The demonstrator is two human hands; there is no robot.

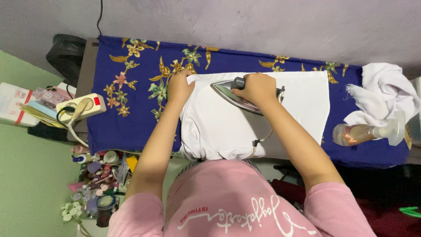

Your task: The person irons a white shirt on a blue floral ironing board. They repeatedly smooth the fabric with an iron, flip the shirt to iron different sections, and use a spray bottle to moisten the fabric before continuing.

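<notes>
A white garment lies flat on a blue cloth with a floral print. My left hand pinches the garment's far left corner and holds it down. My right hand grips the dark handle of a metal iron, which rests on the garment near its far edge with its tip pointing left. The iron's cord trails down across the garment toward me.
A crumpled white cloth and a spray bottle of amber liquid lie at the right end. A white power strip sits at the left edge beside books. Small cosmetics and jars crowd the lower left. A grey wall runs behind.
</notes>
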